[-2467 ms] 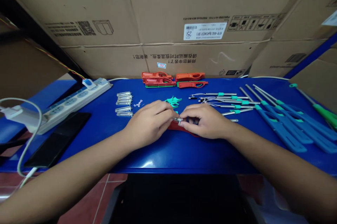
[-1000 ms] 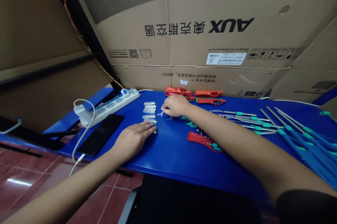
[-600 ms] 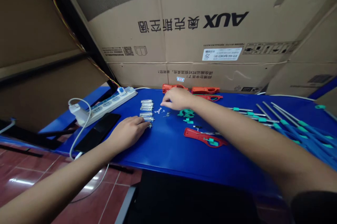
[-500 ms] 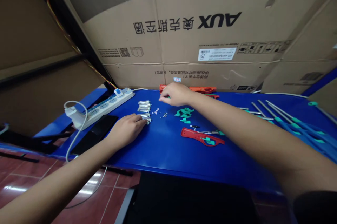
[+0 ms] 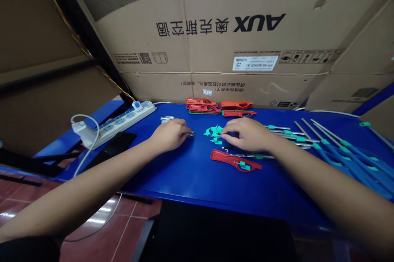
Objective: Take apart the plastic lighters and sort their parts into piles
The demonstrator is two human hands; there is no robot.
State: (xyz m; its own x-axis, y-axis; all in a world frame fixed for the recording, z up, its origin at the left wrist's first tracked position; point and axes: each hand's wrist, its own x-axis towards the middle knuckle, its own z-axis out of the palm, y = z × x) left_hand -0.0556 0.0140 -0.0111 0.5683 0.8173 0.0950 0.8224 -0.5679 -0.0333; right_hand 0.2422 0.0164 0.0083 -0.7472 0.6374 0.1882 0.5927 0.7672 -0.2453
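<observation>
1. Our left hand [image 5: 168, 135] rests low over the blue table [image 5: 197, 184]. Its fingers [image 5: 181, 134] curl in close together, and their tips sit right by some tiny metal bits [image 5: 192, 133]. We cannot tell if they are pinching one.
2. Our right hand [image 5: 244, 135] is just to the right of a small heap of green plastic bits [image 5: 214, 131]. Its fingers [image 5: 229, 137] bend down toward the heap, with a gap between this hand and the left one. We cannot tell if this hand holds anything.
3. A red plastic handle [image 5: 226, 157] with green clips on it lies flat on the table, just below our right hand.
4. More orange-red handles [image 5: 200, 101] lie in neat rows at the back of the table.
5. Shiny little tubes [image 5: 167, 119] lie behind our left hand.
6. On the right are thin metal rods [image 5: 286, 133] with green rings and long blue tools [image 5: 347, 159].
7. On the left are a white power strip [image 5: 123, 120] and a black phone [image 5: 118, 141]. A big cardboard box [image 5: 197, 48] stands behind the table.
</observation>
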